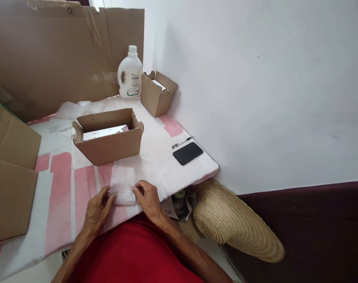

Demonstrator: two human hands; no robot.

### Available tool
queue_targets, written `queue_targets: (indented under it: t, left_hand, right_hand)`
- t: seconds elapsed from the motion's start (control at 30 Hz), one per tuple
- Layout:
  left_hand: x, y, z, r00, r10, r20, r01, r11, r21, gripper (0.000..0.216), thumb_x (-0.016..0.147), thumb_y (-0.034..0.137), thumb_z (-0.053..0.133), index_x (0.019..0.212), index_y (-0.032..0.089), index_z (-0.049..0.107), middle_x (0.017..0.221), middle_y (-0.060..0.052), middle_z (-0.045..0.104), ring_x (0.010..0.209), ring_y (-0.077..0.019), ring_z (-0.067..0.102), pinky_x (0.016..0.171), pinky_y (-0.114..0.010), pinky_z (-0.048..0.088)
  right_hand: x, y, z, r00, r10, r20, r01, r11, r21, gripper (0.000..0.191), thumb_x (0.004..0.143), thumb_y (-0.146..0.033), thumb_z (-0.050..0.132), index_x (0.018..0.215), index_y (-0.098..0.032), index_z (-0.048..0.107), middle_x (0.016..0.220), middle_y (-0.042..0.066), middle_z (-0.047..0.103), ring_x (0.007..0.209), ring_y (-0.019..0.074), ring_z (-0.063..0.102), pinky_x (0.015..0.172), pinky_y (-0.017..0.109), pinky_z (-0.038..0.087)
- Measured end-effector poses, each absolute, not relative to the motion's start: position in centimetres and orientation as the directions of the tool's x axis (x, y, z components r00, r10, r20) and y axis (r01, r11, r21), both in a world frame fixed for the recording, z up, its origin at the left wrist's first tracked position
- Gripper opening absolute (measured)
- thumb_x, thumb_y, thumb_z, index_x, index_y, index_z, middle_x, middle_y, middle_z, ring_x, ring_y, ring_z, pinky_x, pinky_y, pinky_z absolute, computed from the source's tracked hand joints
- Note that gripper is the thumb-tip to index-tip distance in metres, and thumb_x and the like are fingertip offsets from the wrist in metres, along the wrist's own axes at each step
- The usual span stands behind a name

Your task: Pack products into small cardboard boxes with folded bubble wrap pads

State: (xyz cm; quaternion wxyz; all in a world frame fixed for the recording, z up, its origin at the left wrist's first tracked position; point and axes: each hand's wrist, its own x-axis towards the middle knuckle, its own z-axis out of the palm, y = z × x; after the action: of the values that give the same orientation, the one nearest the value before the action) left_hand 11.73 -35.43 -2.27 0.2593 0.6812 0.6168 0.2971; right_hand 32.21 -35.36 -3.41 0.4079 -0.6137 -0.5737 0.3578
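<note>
A small folded sheet of bubble wrap (122, 185) lies near the front edge of the cloth-covered table (155, 165). My left hand (98, 206) pinches its left edge between thumb and fingers. On the opposite side, my right hand (147, 196) has thumb and fingertips closed on the right edge. Just beyond the wrap stands an open cardboard box (116, 146) with a white box (105, 133) inside it.
Farther back are a white jug (131, 76) and a smaller cardboard box (156, 98). Loose plastic wrap (75, 110) lies behind the middle box. A phone (187, 153) and pen (182, 142) sit at right. A large carton (10, 188) stands left; a straw hat (226, 216) is below the table's right edge.
</note>
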Motion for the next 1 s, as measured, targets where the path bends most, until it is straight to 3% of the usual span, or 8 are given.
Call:
queue_targets:
  t: [0.17,0.3,0.4,0.47,0.57,0.67,0.87,1.0]
  left_hand:
    - [12.6,-35.4,-2.8,0.073,0.963,0.261,0.780,-0.218,0.586,0.048,0.095,0.048,0.053,0.133,0.019,0.056,0.092,-0.005,0.070,0.069,-0.0174,0.066,0.063,-0.031,0.055]
    - [12.9,-36.2,-2.4,0.197,0.815,0.545,0.853,-0.416,0.314,0.047,0.094,0.029,0.059,0.140,0.020,0.051,0.126,-0.017,0.066,0.107,-0.0263,0.068,0.088,-0.041,0.054]
    - [12.5,-37.1,-2.5,0.458,0.709,0.537,0.798,-0.594,0.104,0.043,0.093,0.018,0.058,0.135,0.025,0.058,0.130,-0.014,0.068,0.119,-0.0272,0.065,0.099,-0.042,0.047]
    - [11.9,-37.4,-2.9,0.579,0.671,0.463,0.737,-0.674,0.054,0.043,0.094,0.016,0.053,0.136,0.026,0.059,0.131,-0.011,0.069,0.121,-0.0257,0.065,0.100,-0.039,0.046]
    - [11.0,-37.3,-3.8,0.646,0.654,0.393,0.696,-0.716,0.046,0.044,0.095,0.015,0.045,0.135,0.022,0.060,0.130,-0.012,0.070,0.123,-0.0246,0.064,0.100,-0.038,0.047]
    - [10.3,-36.8,-4.4,0.657,0.643,0.394,0.679,-0.731,0.061,0.044,0.095,0.014,0.042,0.134,0.020,0.062,0.129,-0.013,0.070,0.123,-0.0242,0.063,0.098,-0.037,0.047]
    - [10.3,-35.3,-2.9,0.720,0.549,0.424,0.588,-0.807,0.047,0.044,0.093,0.008,0.043,0.131,0.019,0.061,0.120,-0.009,0.074,0.111,-0.0209,0.067,0.091,-0.032,0.048]
    - [11.2,-33.9,0.4,0.675,0.595,0.436,0.579,-0.794,0.187,0.031,0.095,0.008,0.046,0.116,0.019,0.065,0.096,-0.004,0.076,0.085,-0.0153,0.068,0.079,-0.028,0.048]
  right_hand:
    - [31.1,-34.9,-4.3,0.108,0.991,0.081,0.637,-0.006,-0.771,0.017,0.084,-0.014,0.063,0.072,-0.022,0.053,0.073,0.000,0.061,0.068,0.0162,0.056,0.065,0.027,0.043]
    - [31.0,-35.0,-4.8,0.101,0.988,0.118,0.694,0.015,-0.720,0.015,0.084,-0.012,0.061,0.078,-0.022,0.052,0.076,0.000,0.060,0.069,0.0166,0.057,0.065,0.027,0.044]
    - [31.2,-35.3,-4.2,0.078,0.986,0.148,0.724,0.046,-0.688,0.012,0.088,-0.015,0.061,0.082,-0.022,0.053,0.079,0.000,0.061,0.069,0.0172,0.058,0.065,0.028,0.047]
    - [31.2,-35.5,-3.3,0.062,0.979,0.195,0.776,0.076,-0.626,0.004,0.093,-0.019,0.059,0.090,-0.021,0.056,0.087,0.004,0.064,0.074,0.0190,0.061,0.067,0.030,0.049]
    - [31.2,-35.2,-2.1,-0.180,0.933,0.313,0.825,0.316,-0.468,0.017,0.098,-0.028,0.058,0.112,-0.018,0.060,0.111,0.012,0.068,0.101,0.0256,0.064,0.085,0.038,0.053]
    - [31.8,-33.5,-2.1,-0.484,0.807,0.340,0.717,0.588,-0.374,0.037,0.100,-0.037,0.059,0.131,-0.017,0.058,0.135,0.013,0.064,0.131,0.0295,0.053,0.110,0.049,0.042]
    - [34.5,-29.8,-4.1,-0.481,0.813,0.328,0.612,0.580,-0.538,0.032,0.104,-0.028,0.052,0.130,-0.013,0.064,0.135,0.010,0.067,0.133,0.0216,0.056,0.114,0.037,0.043]
    - [35.2,-29.4,-4.0,-0.502,0.785,0.362,0.504,0.606,-0.615,0.029,0.105,-0.026,0.048,0.121,-0.014,0.069,0.125,0.008,0.073,0.127,0.0183,0.061,0.114,0.035,0.043]
